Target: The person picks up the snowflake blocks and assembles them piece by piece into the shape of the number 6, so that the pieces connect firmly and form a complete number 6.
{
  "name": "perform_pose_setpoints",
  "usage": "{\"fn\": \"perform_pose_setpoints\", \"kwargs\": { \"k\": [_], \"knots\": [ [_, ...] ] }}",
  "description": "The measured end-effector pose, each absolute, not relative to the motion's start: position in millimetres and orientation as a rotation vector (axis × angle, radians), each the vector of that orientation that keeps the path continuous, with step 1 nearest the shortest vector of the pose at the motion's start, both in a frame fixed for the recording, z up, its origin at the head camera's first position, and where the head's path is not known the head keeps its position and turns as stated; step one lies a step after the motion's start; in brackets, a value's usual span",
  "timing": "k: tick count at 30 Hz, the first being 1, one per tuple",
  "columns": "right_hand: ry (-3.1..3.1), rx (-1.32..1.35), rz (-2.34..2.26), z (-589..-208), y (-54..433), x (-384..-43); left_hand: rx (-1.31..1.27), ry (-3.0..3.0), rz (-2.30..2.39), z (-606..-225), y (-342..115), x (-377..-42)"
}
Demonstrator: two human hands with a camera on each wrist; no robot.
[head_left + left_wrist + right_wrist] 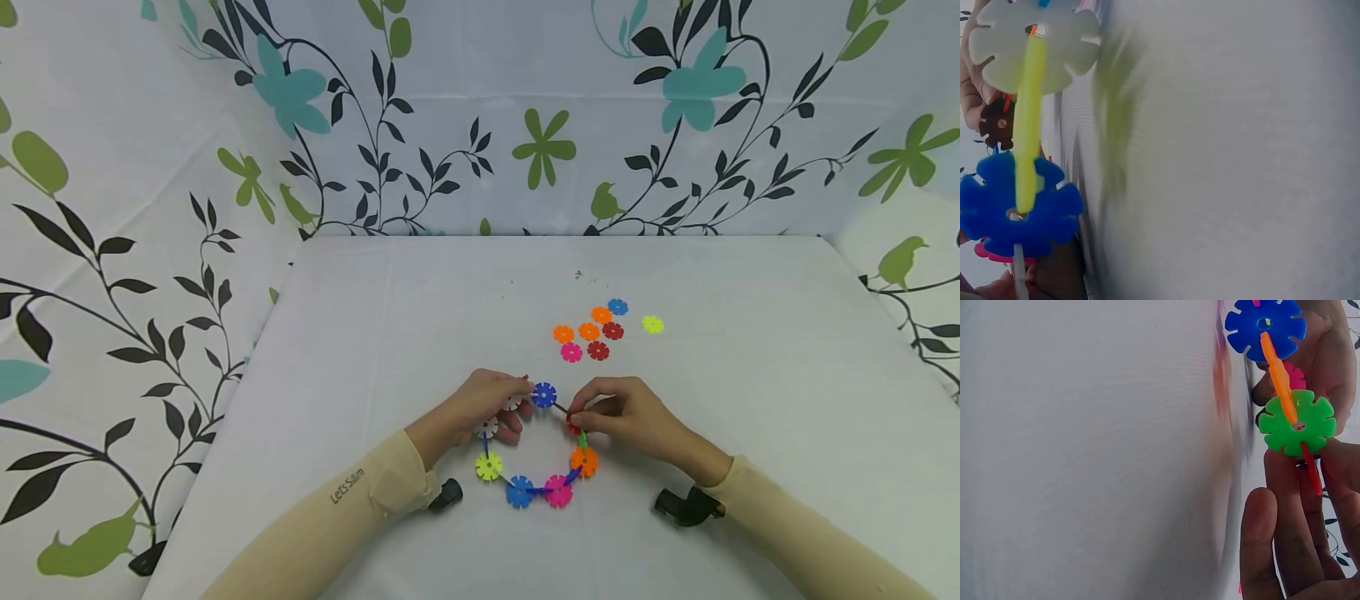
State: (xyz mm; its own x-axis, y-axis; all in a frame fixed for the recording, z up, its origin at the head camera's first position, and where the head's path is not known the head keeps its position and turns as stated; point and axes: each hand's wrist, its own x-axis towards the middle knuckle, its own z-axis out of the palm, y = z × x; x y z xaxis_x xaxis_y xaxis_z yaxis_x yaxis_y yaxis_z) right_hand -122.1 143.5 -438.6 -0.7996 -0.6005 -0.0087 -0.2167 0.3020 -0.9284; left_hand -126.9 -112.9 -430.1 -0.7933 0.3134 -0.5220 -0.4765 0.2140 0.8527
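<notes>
A ring of interlocked notched plastic discs (pixel 489 466), linked flat and edge-on in turn, lies between the two hands. My left hand (pixel 487 400) grips its upper left part, beside a blue disc (pixel 543 395), with pale discs partly under the fingers. On the upper right, my right hand (pixel 618 417) pinches a red disc (pixel 574 423) between thumb and fingers. The right wrist view has right-hand fingers (pixel 1291 531) at a green disc (pixel 1297 419) and an edge-on red one (pixel 1312 472). In the left wrist view, a yellow disc (pixel 1029 125) joins a white disc (pixel 997 56) and a blue one.
Several loose discs lie beyond the ring on the white table (pixel 375 317): orange (pixel 563 333), pink (pixel 572 352), dark red (pixel 598 350) and blue (pixel 618 307). A yellow disc (pixel 653 324) sits apart to their right. A patterned cloth (pixel 465 83) hangs behind the table.
</notes>
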Motion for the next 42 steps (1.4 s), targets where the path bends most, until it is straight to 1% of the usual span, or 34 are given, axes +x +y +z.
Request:
{"fn": "perform_pose_setpoints", "kwargs": {
  "k": [6, 12, 15, 22, 38, 42],
  "knots": [
    [2.225, -0.765, -1.526, -440.3, 143.6, -121.7, -0.106, 1.907, 1.626, -429.3, -111.7, -127.1],
    [2.234, -0.814, -1.565, -442.8, 142.6, -121.8, 0.017, 1.941, 1.605, -425.0, -111.1, -124.1],
    [2.241, -0.787, -1.569, -442.5, 141.8, -121.7, 0.056, 1.934, 1.614, -423.9, -110.6, -123.3],
    [2.204, -0.645, -1.597, -442.8, 142.5, -122.1, 0.039, 1.913, 1.673, -422.6, -109.8, -121.2],
    [2.179, -0.724, -1.58, -442.5, 140.3, -123.4, 0.152, 1.984, 1.672, -421.7, -110.2, -117.4],
    [2.165, -0.734, -1.588, -442.4, 140.7, -123.5, 0.143, 1.981, 1.662, -421.4, -108.0, -116.7]
  ]
}}
